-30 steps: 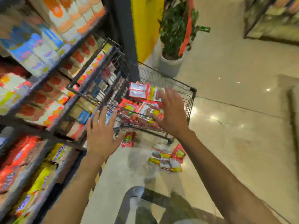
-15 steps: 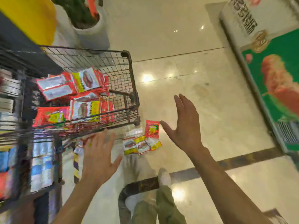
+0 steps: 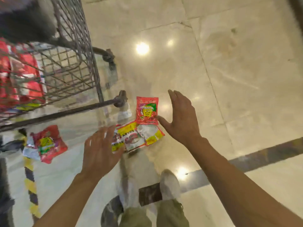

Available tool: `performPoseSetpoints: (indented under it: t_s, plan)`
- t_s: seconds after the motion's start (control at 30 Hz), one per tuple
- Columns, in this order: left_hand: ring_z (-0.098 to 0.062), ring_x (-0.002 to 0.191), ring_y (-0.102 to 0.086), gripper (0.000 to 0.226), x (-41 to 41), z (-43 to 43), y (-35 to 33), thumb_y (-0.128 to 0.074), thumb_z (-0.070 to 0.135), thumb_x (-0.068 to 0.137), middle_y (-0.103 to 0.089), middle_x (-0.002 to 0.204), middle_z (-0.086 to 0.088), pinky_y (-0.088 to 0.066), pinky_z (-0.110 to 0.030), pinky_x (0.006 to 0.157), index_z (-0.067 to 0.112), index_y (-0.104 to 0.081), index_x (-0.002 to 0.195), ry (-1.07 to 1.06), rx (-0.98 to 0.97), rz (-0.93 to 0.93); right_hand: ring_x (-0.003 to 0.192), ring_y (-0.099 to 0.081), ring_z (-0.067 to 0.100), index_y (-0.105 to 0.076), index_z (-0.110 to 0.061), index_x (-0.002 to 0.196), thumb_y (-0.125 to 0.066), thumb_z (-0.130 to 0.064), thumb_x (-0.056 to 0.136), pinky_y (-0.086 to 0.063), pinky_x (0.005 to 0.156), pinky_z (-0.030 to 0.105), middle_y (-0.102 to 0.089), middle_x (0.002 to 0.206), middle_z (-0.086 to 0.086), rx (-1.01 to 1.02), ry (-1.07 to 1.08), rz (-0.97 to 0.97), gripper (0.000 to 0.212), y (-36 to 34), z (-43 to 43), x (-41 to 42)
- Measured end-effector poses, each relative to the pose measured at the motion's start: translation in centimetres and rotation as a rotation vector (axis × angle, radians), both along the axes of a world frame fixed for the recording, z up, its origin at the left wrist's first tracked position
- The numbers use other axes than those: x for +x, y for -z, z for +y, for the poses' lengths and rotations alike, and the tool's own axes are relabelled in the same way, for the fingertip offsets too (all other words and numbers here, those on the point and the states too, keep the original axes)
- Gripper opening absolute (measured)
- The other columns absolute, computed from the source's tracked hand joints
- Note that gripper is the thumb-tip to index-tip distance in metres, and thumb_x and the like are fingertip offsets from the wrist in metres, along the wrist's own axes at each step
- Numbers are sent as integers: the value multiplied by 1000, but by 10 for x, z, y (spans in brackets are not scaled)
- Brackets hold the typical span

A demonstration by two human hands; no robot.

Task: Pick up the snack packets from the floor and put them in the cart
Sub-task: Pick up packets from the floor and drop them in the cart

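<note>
Both hands have come lower and closer to the snack packets (image 3: 139, 133) on the floor (image 3: 229, 79). The left hand (image 3: 100, 153) and right hand (image 3: 182, 118) are empty, fingers spread. The cart (image 3: 73, 63) stands at the left, one more packet (image 3: 45, 143) beside it. Bare floor lies open on the right.

Snack packets (image 3: 139, 128) on glossy floor (image 3: 229, 79), apparently tiled.

Four crinkly foil snack packets lie on the floor — one red packet (image 3: 147, 110), two yellow-and-white packets (image 3: 129, 136) (image 3: 151, 134), one red packet (image 3: 46, 144) apart — beside one grey wire cart (image 3: 77, 51).
</note>
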State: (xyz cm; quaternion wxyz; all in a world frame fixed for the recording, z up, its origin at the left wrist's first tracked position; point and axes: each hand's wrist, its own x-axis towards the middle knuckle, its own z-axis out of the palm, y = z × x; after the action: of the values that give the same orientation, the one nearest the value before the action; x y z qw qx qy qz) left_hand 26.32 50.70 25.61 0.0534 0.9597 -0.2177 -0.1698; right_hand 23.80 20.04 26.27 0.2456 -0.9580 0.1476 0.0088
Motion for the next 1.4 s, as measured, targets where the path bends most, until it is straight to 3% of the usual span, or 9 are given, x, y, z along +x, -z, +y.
performPoseSetpoints:
  t_s: [0.23,0.4,0.57,0.73,0.8,0.87,0.97,1.23,1.4]
  plan:
    - [-33,108,-68,43,16,-21,203,-69,54,85,-70,111,-5,-55,-46,85,27,-63,119,-442,-4,447,138,-44,39,-21,-17,163,-68,-56,90,-47,103,53,-40,154,13,207,148,282,95,201,4,44]
    - [-36,92,-70,75,14,-13,315,-68,80,59,-70,95,-11,-59,-49,78,17,-61,100,-736,-67,462,126,-54,43,-30,-13,150,-76,-52,88,-47,97,48,-46,138,18,347,269,442,87,294,10,73]
    - [-35,83,-69,63,14,-35,331,-88,62,59,-70,86,-9,-50,-40,67,12,-62,86,-980,-161,362,129,-53,36,-31,-9,145,-85,-53,79,-48,99,41,-48,141,17,469,522,502,96,335,27,95]
    - [-31,71,-68,59,20,-39,343,-93,58,50,-68,66,-4,-61,-47,73,16,-54,59,-1109,-279,511,96,-71,23,-59,-16,100,-91,-24,78,-61,83,37,-68,107,7,706,665,494,40,339,40,102]
    - [-26,70,-68,45,25,-44,335,-98,34,65,-68,65,-2,-61,-42,74,17,-56,61,-1151,-421,577,74,-73,17,-64,-16,87,-88,-15,81,-59,60,29,-74,95,5,865,720,495,26,336,39,99]
    - [-27,79,-76,22,28,-43,326,-92,17,78,-78,80,-4,-64,-44,81,16,-70,81,-1119,-511,643,57,-72,12,-68,-8,100,-81,-6,86,-53,46,20,-76,92,9,1024,757,478,20,322,34,92]
    - [-29,90,-78,30,32,-30,303,-91,20,78,-80,96,-6,-63,-51,86,17,-72,101,-1049,-592,601,44,-66,4,-68,-6,112,-75,-1,91,-46,38,14,-72,82,4,1120,728,432,23,286,20,75]
    - [-36,104,-75,33,22,-31,114,-75,2,92,-75,119,-19,-62,-47,89,3,-67,124,-995,-892,604,90,-78,33,-69,-3,121,-74,5,87,-66,72,42,-79,105,17,1227,649,398,36,107,-32,17]
    - [-46,107,-71,40,6,-65,-67,-74,14,93,-70,121,-31,-58,-59,94,-2,-63,128,-963,-978,788,86,-79,32,-68,-7,119,-71,5,89,-66,76,48,-79,103,17,1253,601,435,33,-75,-69,-23]
